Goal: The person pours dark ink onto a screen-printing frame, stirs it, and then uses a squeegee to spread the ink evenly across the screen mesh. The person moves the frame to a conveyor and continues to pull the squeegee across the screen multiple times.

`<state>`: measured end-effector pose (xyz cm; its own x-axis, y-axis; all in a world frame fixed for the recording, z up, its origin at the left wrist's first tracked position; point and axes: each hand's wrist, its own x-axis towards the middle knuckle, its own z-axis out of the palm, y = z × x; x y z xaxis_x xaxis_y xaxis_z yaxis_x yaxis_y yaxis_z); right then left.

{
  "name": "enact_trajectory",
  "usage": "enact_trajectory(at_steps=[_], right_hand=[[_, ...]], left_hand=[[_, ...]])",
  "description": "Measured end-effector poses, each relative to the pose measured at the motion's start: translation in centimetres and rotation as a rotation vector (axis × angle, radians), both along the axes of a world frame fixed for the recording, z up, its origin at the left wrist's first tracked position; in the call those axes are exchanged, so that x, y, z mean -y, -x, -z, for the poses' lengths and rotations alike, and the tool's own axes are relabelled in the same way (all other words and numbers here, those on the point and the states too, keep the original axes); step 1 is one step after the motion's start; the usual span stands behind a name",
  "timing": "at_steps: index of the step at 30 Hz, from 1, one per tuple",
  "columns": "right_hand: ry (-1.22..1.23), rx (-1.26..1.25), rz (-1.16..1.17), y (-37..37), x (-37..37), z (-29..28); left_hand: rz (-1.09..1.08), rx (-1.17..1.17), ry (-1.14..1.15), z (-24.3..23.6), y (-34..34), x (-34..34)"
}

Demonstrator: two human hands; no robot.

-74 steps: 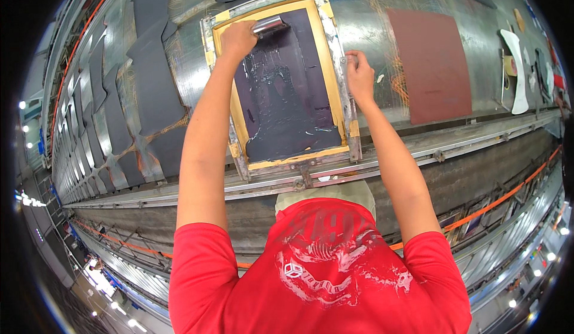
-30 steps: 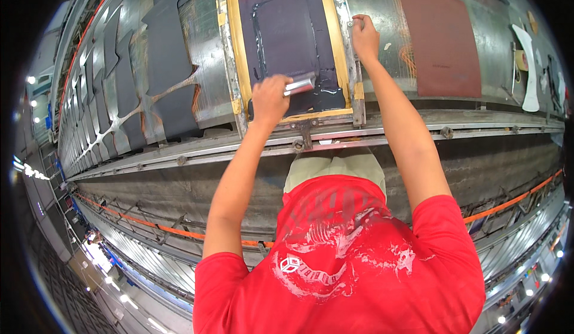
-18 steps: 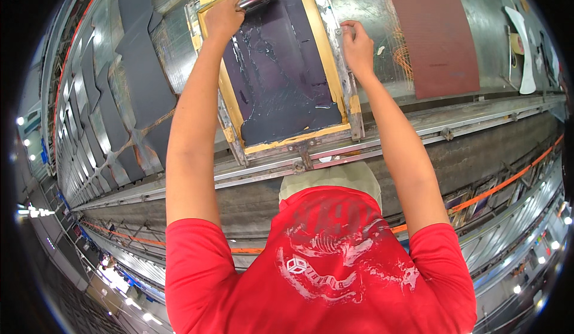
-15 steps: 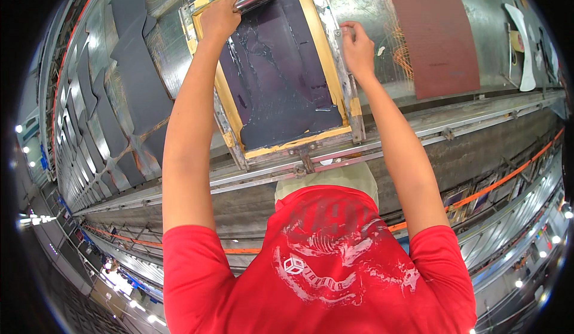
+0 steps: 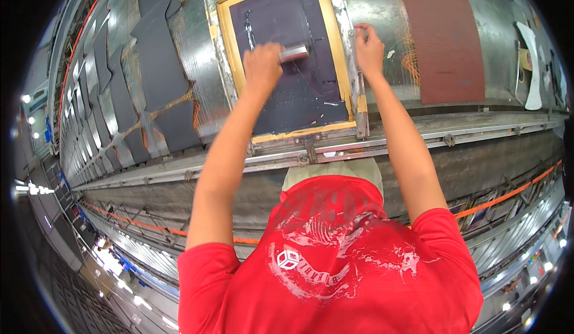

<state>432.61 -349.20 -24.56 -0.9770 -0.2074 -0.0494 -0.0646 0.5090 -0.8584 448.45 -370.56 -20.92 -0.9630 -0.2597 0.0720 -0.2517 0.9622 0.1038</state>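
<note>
A screen printing frame [image 5: 339, 77] with a yellow-taped border lies on the metal table, its dark mesh [image 5: 278, 14] smeared with dark ink. My left hand [image 5: 263, 66] is closed around a squeegee with a shiny metal handle [image 5: 295, 53], partly hidden by my fingers and blurred. It sits over the middle of the mesh, across the ink. At the frame's right side, my right hand [image 5: 369, 50] has its fingers curled against the metal edge. Whatever lies beneath the screen is hidden.
Left of the frame, dark grey sheets [image 5: 160, 53] lie in a row along the table. A reddish-brown sheet [image 5: 445, 47] lies to the right, with a white curved piece [image 5: 529, 65] beyond it. A metal rail [image 5: 406, 139] runs along the near table edge.
My left hand has drawn the squeegee from the far end of the mesh toward me, to its middle. My right hand stays at the frame's right edge. The whole view has shifted slightly.
</note>
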Motion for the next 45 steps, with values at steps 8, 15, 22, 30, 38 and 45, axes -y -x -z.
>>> enact_trajectory(at_steps=[8, 15, 22, 30, 38, 45], right_hand=[[-0.003, 0.021, -0.034, 0.2, -0.3, 0.6], [0.009, 0.039, -0.033, 0.5, -0.2, 0.9], [0.036, -0.047, -0.015, 0.8, -0.2, 2.2], [0.100, -0.056, 0.011, 1.4, 0.0, 1.6], [0.042, -0.177, 0.013, -2.9, 5.0, -3.5], [0.184, -0.411, -0.033, -14.4, 19.1, -0.9]], left_hand=[[-0.022, -0.146, -0.081, 0.3, -13.6, -11.4], [0.003, -0.093, -0.039, 0.3, -13.4, -11.0], [0.024, -0.108, -0.052, 0.4, -13.5, -11.0], [-0.002, -0.094, -0.237, -1.0, -15.7, -11.8], [-0.043, -0.135, -0.314, -2.3, -21.4, -6.6], [-0.108, -0.055, -0.309, -1.7, -32.2, 6.2]])
